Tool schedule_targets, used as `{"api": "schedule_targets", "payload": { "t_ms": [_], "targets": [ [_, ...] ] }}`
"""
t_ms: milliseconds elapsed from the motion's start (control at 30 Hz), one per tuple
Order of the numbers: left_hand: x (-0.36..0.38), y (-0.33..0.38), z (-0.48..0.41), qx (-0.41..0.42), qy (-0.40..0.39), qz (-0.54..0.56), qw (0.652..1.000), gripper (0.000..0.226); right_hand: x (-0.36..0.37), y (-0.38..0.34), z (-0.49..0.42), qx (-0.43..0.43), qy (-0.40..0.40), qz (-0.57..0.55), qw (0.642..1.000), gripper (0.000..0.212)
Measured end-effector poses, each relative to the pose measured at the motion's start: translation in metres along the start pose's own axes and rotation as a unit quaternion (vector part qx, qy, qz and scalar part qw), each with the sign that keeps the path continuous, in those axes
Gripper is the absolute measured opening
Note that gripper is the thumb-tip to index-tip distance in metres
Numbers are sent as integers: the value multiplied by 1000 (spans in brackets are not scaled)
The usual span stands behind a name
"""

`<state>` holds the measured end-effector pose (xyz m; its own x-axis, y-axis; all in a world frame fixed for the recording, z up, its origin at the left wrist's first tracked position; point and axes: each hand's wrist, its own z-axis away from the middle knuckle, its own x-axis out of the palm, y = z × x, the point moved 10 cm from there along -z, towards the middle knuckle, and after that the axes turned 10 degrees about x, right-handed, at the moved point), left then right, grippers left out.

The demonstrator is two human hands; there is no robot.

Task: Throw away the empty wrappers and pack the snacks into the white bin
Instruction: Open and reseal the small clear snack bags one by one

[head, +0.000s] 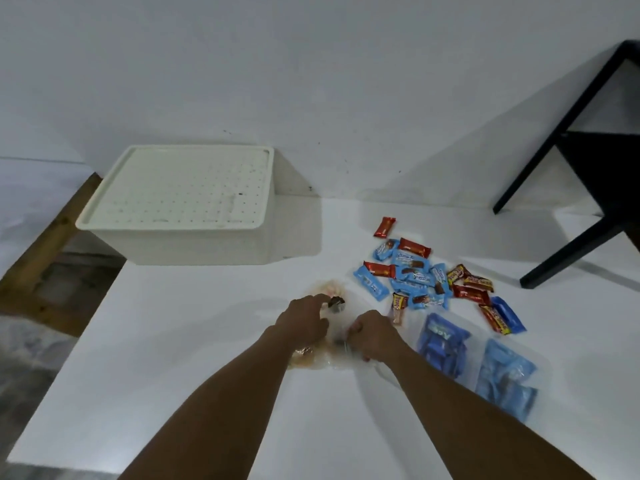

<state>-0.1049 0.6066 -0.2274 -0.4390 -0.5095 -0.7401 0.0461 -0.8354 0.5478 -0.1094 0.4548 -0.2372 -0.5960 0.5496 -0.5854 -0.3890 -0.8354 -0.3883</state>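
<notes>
Head view, L hand (306, 320): clear wrapper (334, 353) is gripped.
R hand (374, 336): same wrapper is pinched.
Snacks (415, 275): 2 o'clock.
White bin (180, 202): lidded, 11 o'clock.

The table (173, 375) fills the lower frame. The bin (207, 244) stands on it at upper left of centre, against the wall, with its lid (180, 188) on top. The pile of snack bars (415, 275) lies right of centre, well apart from the bin. One single bar (384, 226) lies just behind the pile. Two bagged packs (441, 344) lie side by side in front of the pile, at lower right. The loose wrappers (332, 351) lie at frame centre, left of the packs. My left hand (304, 322) and right hand (375, 336) rest on the wrappers. A furniture frame (571, 133) stands on the table at upper right.
</notes>
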Motion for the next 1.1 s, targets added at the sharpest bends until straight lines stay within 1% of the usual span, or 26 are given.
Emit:
{"api": "schedule_targets", "payload": {
  "t_ms": [67, 133, 200, 267, 400, 467, 567, 667, 767, 833, 900, 967, 1033, 1100],
  "targets": [
    [2, 0, -8, 7, -10, 26, 1000, 51, 3, -2, -1, 2, -6, -19, 1000, 14],
    [-2, 2, -18, 19, -16, 44, 999, 42, -2, -6, -4, 2, -1, -45, 999, 22],
    [-7, 2, -24, 24, -16, 58, 998, 38, -11, -10, -10, -1, 17, -56, 998, 18],
    [-12, -1, -26, 27, -13, 41, 999, 42, -14, -12, -15, 11, 23, -44, 999, 10],
    [-10, -14, -32, 21, -51, 9, 998, 52, -14, -1, -20, 73, 57, 1, 996, 30],
    [-3, -15, -33, 18, -67, 7, 998, 52, -8, 7, -24, 96, 60, 16, 993, 29],
    [12, -13, -34, 23, -90, 14, 996, 48, 5, 18, -28, 119, 44, 19, 992, 26],
    [20, -20, -41, 12, -96, 12, 995, 43, 13, 13, -31, 93, 21, 2, 995, 22],
    [15, -18, -46, 32, -101, 16, 994, 21, 13, 1, -25, 43, -9, -19, 999, 14],
    [5, -14, -48, 46, -103, 44, 993, 13, 5, -5, -20, 18, -10, -52, 998, 12],
    [-9, -11, -46, 44, -120, 92, 987, 14, -9, -12, -18, 1, -2, -81, 997, 11],
    [-25, -12, -41, 18, -142, 141, 980, 12, -22, -22, -15, -11, -16, -116, 993, 12],
    [-42, -14, -36, -2, -148, 179, 973, 11, -33, -34, -10, -31, -45, -104, 993, 15],
    [-61, -13, -33, -7, -135, 224, 965, 16, -47, -48, -4, -58, -55, -70, 994, 16]
  ]
}}
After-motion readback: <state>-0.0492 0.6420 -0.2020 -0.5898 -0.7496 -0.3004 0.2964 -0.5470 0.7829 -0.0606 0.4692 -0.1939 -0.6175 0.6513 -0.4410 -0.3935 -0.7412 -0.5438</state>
